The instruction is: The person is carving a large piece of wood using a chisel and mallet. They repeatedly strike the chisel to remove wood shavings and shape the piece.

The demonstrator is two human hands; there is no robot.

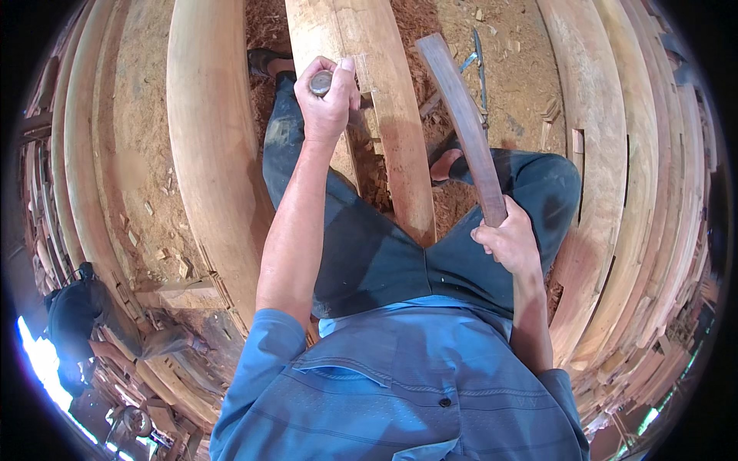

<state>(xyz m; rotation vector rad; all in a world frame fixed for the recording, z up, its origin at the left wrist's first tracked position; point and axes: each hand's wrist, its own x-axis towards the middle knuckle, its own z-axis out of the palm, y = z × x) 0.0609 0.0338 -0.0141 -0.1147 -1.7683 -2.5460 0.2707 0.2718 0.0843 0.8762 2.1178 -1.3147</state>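
My left hand is closed around the upright handle of a chisel; its round, ringed butt faces up and its blade is mostly hidden below the fist. Under it lies a thick pale timber with a long slot cut in it and pencil lines beside the slot. I sit astride this timber, a leg on either side. Gripped near its lower end in my right hand is a long, slightly curved brown wooden bar, which slants up and away to the left, apart from the timber.
Large timbers lie on the left and right. Wood chips cover the ground. Beyond my right leg rests a thin dark tool with a blue part. At the far left another person bends low among timbers.
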